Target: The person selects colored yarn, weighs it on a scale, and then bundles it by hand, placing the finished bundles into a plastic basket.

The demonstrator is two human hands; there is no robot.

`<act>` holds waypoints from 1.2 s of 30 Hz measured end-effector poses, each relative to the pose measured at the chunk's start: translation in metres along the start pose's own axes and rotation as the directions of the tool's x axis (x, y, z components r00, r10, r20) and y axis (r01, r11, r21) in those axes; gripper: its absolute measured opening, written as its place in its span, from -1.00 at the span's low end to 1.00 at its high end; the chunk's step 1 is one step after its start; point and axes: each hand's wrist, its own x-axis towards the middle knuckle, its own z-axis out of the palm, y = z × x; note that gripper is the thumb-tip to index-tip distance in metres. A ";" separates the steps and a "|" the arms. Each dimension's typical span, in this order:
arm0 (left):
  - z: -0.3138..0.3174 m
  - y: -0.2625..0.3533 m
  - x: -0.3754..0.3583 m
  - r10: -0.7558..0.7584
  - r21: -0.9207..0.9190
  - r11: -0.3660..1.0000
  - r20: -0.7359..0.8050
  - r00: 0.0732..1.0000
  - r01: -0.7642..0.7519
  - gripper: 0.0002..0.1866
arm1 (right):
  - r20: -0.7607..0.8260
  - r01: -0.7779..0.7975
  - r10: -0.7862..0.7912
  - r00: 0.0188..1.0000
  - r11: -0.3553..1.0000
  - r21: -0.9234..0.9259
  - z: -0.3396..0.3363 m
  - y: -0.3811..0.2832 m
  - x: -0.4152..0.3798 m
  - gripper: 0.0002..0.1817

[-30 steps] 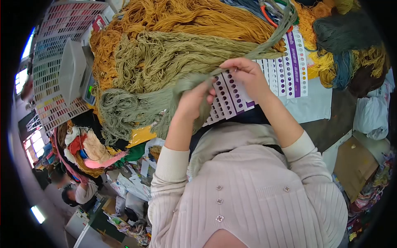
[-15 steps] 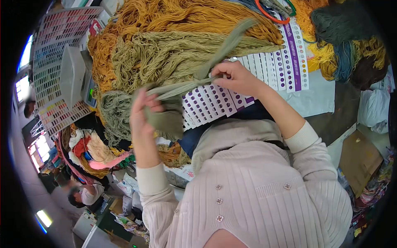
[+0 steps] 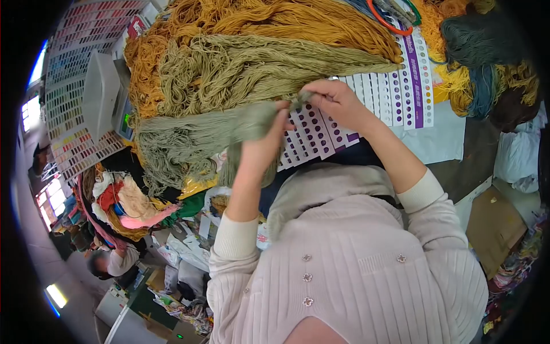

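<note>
A grey-green skein of yarn [image 3: 255, 120] is bunched over my left hand [image 3: 265, 140], which is closed around it and smeared by motion. Just to the right, my right hand [image 3: 338, 104] pinches a twisted part of the same yarn [image 3: 299, 102] between thumb and fingers. Both hands are close together above white cards with rows of holes and purple print [image 3: 306, 135]. Loose grey-green strands [image 3: 177, 143] spread out to the left. Behind my hands lies an olive-green hank of yarn [image 3: 229, 69], its strands running sideways.
Orange-brown yarn [image 3: 275, 23] lies beyond the olive hank. A red ring [image 3: 392, 26] sits at the far edge. Dark green yarn [image 3: 472, 37] and yellow yarn [image 3: 452, 86] are at the right. A scale [image 3: 123, 123] and a colour chart [image 3: 74, 86] stand at the left. Another person [image 3: 117, 264] is at lower left.
My left hand has moved right and up, close to my right hand, with the yarn bunched around it. The loose yarn end above my right hand has come down.
</note>
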 end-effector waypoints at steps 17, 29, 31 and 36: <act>-0.203 0.045 -0.046 -0.435 -0.372 0.877 -0.349 0.830 0.304 -0.85 | -0.091 0.118 -0.226 0.970 0.761 -0.638 0.024 0.003 0.000 -0.64; -0.105 0.030 -0.080 0.116 -0.961 0.090 0.270 0.956 0.260 -0.64 | -0.126 0.119 -0.126 0.984 0.991 -0.062 0.062 -0.022 -0.003 -0.86; -0.088 0.029 -0.071 0.194 -0.950 0.045 0.310 0.931 0.307 -0.63 | 0.138 -0.174 0.139 0.981 0.940 0.294 0.078 -0.051 -0.010 -0.88; -0.078 0.033 -0.064 0.221 -0.940 0.163 0.329 0.918 0.298 -0.61 | 0.544 -0.513 0.220 0.810 0.716 0.474 0.097 -0.083 -0.009 -0.89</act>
